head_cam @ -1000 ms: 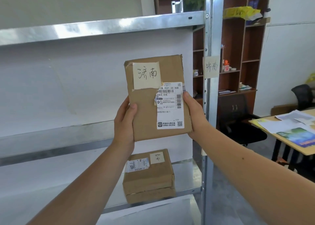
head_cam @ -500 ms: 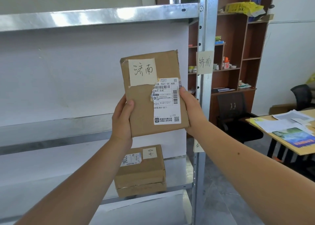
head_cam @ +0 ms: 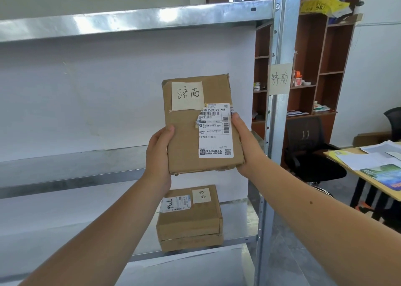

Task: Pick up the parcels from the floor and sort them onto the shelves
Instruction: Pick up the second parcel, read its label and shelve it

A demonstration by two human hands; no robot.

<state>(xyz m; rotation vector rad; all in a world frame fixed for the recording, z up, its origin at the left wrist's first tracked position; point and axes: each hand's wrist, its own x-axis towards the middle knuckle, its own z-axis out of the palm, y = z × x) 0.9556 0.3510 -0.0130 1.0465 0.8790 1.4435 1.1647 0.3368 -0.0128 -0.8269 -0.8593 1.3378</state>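
Facing the shelves [head_cam: 86,21], a parcel [head_cam: 186,138] is gripped by its sides in left hand [head_cam: 158,153] and right hand [head_cam: 245,147], thumbs in front, fingers hidden behind; a second parcel [head_cam: 191,220], on a lower shelf [head_cam: 238,218], has a corner covered by the left wrist [head_cam: 156,179].

1 head-worn view faces forward, close to the metal shelves [head_cam: 134,19].

1. Two arms in shot, both bare all the way from the bottom edge to the wrists.
2. Left forearm [head_cam: 104,238]: smooth and plain, narrowing into the left hand [head_cam: 159,153].
3. Right forearm [head_cam: 325,220]: there, one small dark mole [head_cam: 311,202] on its upper side.
4. Right hand [head_cam: 245,142]: bare too, thumb [head_cam: 237,121] showing, the other fingers out of sight.
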